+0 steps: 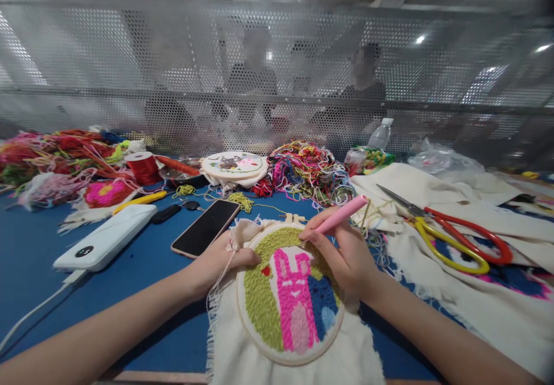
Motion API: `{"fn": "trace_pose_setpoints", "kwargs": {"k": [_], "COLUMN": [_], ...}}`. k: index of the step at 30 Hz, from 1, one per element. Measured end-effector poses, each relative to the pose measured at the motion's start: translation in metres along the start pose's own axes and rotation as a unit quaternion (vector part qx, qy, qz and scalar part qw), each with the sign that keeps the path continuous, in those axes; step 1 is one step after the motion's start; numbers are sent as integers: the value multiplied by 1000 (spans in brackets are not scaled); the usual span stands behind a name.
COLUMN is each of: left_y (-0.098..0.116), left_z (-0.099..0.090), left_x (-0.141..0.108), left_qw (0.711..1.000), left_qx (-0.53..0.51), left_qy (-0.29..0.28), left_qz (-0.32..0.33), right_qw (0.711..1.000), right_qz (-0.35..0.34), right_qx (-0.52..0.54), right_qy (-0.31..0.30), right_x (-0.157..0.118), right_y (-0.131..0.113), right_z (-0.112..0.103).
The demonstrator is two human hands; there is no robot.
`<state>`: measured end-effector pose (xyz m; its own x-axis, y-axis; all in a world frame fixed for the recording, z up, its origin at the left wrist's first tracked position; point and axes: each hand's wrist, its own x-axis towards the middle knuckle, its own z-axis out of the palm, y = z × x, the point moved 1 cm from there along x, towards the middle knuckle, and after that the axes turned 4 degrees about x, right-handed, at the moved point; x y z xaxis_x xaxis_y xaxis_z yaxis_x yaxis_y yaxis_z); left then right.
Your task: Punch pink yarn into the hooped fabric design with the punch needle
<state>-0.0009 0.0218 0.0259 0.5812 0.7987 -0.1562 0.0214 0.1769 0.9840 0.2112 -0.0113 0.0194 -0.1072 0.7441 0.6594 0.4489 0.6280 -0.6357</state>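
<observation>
Slender bare forearms (130,310), bare fingers (246,257)

Phone (205,228) left of embroidery (296,298), power bank (108,238) farther left, scissors (418,211) on cloth (415,177) at right

I take this for a craft workshop: my view shows heaped yarn (309,171), a spool (143,169), embroidery hoops (295,292) and scissors (450,261) at a blue table (32,223). Through a perforated metal screen (433,73) I dimly make out other people (253,88).
</observation>
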Motion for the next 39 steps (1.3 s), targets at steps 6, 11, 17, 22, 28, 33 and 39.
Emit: {"fn": "trace_pose_setpoints", "kwargs": {"k": [6, 11, 17, 22, 28, 33, 39], "left_y": [-1, 0, 0, 0, 0, -1, -4], "left_z": [-1, 1, -1, -4, -7, -8, -13], "left_x": [-1, -3, 2, 5, 5, 6, 10], "left_qw": [1000, 999, 998, 997, 996, 997, 994], "left_qx": [-10, -29, -49, -61, -79, -64, -79], "left_qy": [-5, -44, -47, -26, 6, 21, 37], "left_qz": [-14, -9, -6, -24, -42, -41, -64], "right_qw": [1000, 997, 988, 994, 995, 995, 997], "right_qz": [-6, -41, -73, 57, -9, -48, -21], "right_qx": [-3, -22, -71, 49, 13, -33, -48], "right_qy": [-21, -67, -116, -75, -101, -81, -61], "right_x": [1, 5, 6, 8, 9, 7, 5], "right_y": [2, 0, 1, 0, 1, 5, 6], "right_z": [1, 4, 9, 6, -1, -2, -2]}}
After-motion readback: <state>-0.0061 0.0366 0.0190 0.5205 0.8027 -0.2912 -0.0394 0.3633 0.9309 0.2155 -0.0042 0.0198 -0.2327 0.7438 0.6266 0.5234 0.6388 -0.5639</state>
